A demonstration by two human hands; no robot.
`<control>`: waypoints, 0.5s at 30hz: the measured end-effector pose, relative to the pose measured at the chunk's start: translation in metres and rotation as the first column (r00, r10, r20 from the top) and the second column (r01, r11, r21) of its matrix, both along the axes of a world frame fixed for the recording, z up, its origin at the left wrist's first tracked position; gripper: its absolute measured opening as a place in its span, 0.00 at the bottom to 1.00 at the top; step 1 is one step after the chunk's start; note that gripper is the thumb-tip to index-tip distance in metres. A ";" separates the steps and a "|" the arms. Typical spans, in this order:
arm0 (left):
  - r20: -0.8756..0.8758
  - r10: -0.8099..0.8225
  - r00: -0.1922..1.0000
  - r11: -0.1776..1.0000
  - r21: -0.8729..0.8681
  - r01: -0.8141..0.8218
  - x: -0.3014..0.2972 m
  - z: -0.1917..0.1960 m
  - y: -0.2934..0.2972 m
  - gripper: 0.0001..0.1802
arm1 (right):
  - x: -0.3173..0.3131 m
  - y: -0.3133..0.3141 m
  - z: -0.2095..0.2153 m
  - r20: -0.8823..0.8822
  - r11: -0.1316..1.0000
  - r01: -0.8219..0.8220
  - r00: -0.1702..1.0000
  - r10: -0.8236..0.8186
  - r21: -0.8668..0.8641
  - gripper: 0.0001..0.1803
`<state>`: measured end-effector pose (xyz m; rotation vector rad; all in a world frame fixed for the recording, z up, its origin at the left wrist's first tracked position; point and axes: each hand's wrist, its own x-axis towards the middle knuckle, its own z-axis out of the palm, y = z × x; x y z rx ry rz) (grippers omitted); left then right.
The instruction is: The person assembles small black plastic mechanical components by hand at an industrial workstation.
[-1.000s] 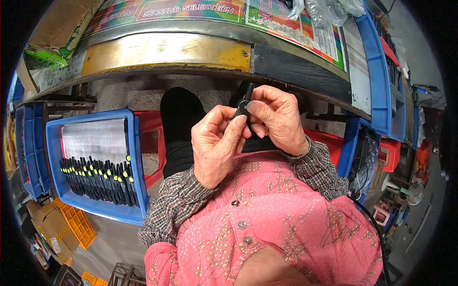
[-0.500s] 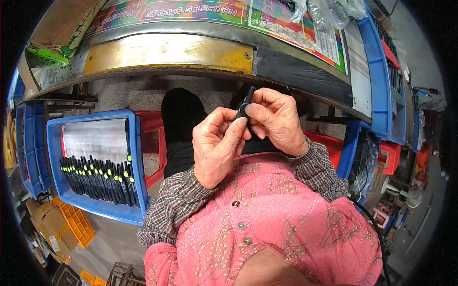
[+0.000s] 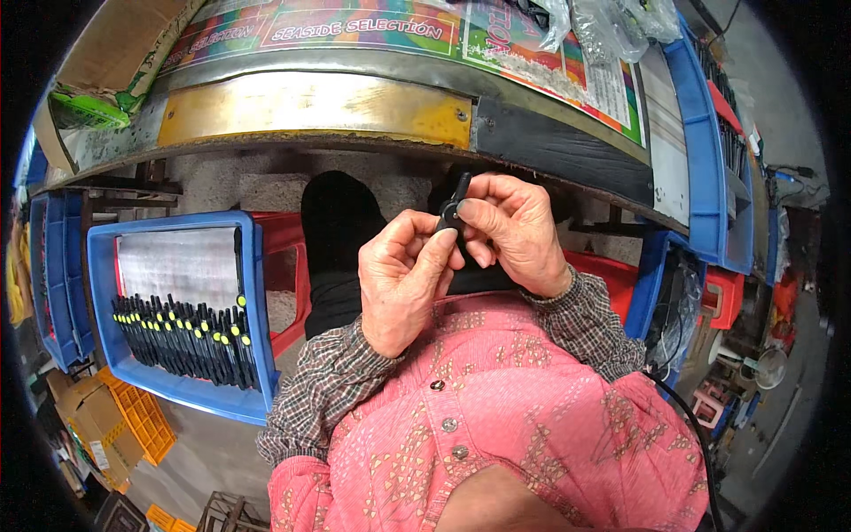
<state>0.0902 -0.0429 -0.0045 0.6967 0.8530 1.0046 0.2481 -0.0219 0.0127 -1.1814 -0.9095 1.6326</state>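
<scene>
Between my hands, above my lap, is a small black part (image 3: 451, 212) with a round hub and a short rod sticking up. My left hand (image 3: 405, 275) is closed, pinching its lower end between thumb and fingers. Thumb laid against the hub, my right hand (image 3: 514, 232) grips it from the other side. Fingers and thumbs cover much of the part, so its exact kind does not show.
On the left stands a blue crate (image 3: 186, 401) with rows of slim black pieces (image 3: 191, 341) bearing yellow-green dots. A metal-edged workbench (image 3: 319, 105) runs ahead of me. Another blue crate (image 3: 706, 142) and plastic bags (image 3: 612, 31) are at the right; a cardboard box (image 3: 115, 44) sits far left.
The black part has tipped slightly and its hub now shows more from the front. Both hands keep their grip and have barely moved.
</scene>
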 end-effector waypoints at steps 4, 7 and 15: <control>-0.037 -0.015 0.999 1.000 0.014 0.015 0.000 -0.002 0.000 0.05 | 0.003 0.001 -0.005 0.052 0.997 -0.076 0.996 0.076 -0.001 0.09; -0.019 -0.015 1.000 1.000 0.021 0.015 0.000 -0.002 -0.001 0.05 | 0.003 0.001 -0.007 0.023 0.996 -0.092 0.995 0.092 -0.010 0.09; 0.007 -0.002 1.000 1.000 0.005 0.002 0.000 -0.002 0.001 0.04 | 0.003 0.002 -0.006 0.012 0.997 -0.082 0.997 0.082 -0.011 0.09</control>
